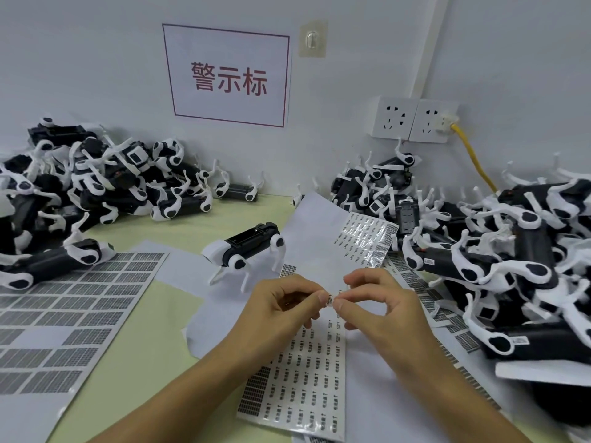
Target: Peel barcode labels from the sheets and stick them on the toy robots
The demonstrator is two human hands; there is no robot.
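Note:
My left hand [281, 306] and my right hand [380, 308] meet at the middle of the table, fingertips pinched together on one small barcode label [330, 299]. Below them lies a label sheet [307, 378] with rows of small printed labels. A single black-and-white toy robot [248, 249] stands upright just beyond my hands. Another partly peeled label sheet [364, 238] curls up to the right of it.
A pile of toy robots [96, 187] fills the back left, and a larger pile [495, 251] the right side. A big sheet of grey labels [73, 308] lies at the left. Wall sockets [412, 121] with a yellow cable [473, 158] sit behind.

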